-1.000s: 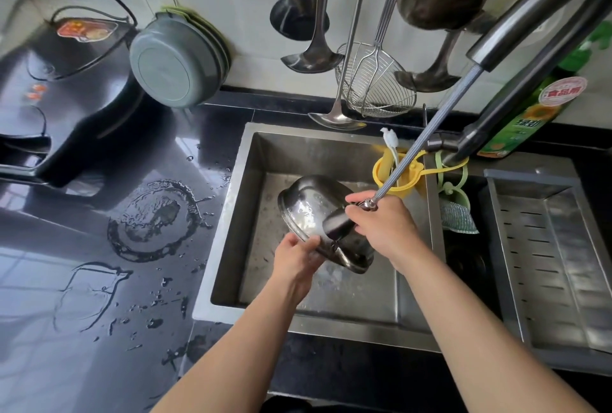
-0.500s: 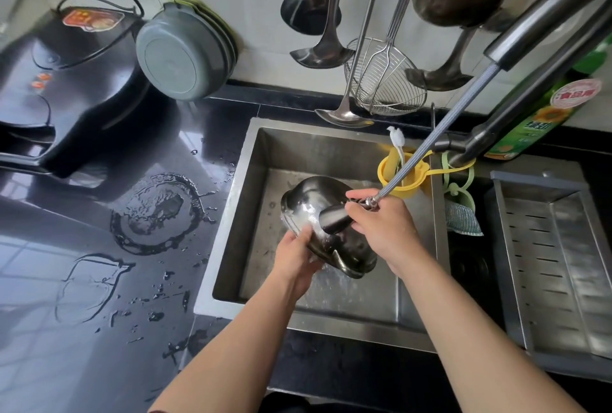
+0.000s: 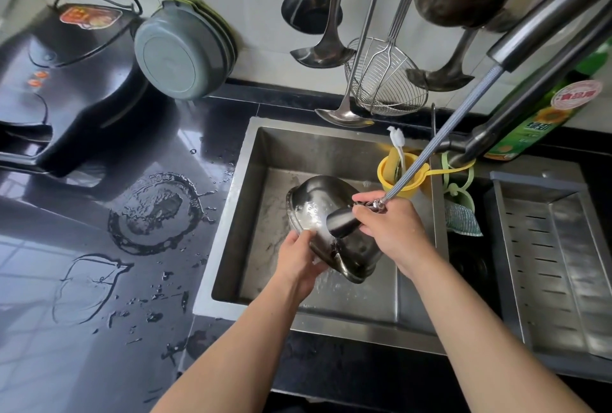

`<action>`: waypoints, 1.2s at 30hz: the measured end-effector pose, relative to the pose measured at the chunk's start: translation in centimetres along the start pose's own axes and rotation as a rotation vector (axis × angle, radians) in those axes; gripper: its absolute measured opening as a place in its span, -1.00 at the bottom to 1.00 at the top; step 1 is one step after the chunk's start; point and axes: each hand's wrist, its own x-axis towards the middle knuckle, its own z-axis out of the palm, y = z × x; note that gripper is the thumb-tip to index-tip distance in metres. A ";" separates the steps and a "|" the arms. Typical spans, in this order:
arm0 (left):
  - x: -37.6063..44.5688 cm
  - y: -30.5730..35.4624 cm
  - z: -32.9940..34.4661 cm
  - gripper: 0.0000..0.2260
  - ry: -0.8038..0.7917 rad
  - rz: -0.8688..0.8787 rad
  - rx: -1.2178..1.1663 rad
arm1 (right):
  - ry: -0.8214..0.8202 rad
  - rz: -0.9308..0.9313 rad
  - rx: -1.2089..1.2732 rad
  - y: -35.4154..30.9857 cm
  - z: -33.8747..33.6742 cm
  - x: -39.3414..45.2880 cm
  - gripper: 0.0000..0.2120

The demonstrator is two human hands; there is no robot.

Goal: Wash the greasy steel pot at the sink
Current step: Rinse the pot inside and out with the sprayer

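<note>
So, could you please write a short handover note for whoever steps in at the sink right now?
Left hand: holds the steel pot by its near rim, tilted bottom-up over the sink.
Right hand: grips the pull-out spray head, whose hose runs up to the faucet; the nozzle points at the pot's outside.
Done: the pot's outside is wet and water is splashing on it. Whether it has been soaped cannot be told.
Left: finish rinsing, check the inside, which is hidden, then let the spray head go back. The counter has puddles to wipe.
</note>
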 end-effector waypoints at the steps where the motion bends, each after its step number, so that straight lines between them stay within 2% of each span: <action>1: -0.1 0.0 0.0 -0.86 -0.001 0.007 0.012 | -0.002 0.001 0.004 0.0 0.1 0.0 -0.83; 12: 0.2 0.2 -0.2 -0.87 0.014 0.023 -0.001 | -0.022 0.002 0.066 -0.1 1.1 0.2 -0.81; 16: 0.5 0.2 -0.1 -0.72 -0.011 0.040 0.003 | -0.009 -0.011 0.040 0.0 0.6 0.2 -0.81; 18: 0.5 0.2 -0.2 -0.78 -0.009 0.035 -0.001 | -0.030 -0.007 0.047 -0.2 0.6 0.3 -0.82; 22: 1.5 0.3 -0.4 -0.78 0.103 -0.032 -0.005 | -0.017 -0.014 0.009 -0.2 1.0 0.4 -0.82; 25: 2.7 0.3 -1.0 -0.68 0.169 -0.093 -0.094 | 0.021 -0.018 -0.034 0.2 0.6 0.3 -0.84; 29: 3.4 0.0 -1.5 -0.70 0.079 -0.033 -0.212 | 0.010 -0.003 -0.034 0.6 -0.9 0.3 -0.84; 33: 2.6 0.0 -0.8 -0.65 -0.011 0.070 -0.194 | -0.053 0.010 0.046 -0.3 -0.9 0.3 -0.84; 36: 2.5 0.4 0.0 -0.73 0.089 0.028 -0.267 | -0.071 0.020 0.037 -0.5 0.1 0.3 -0.85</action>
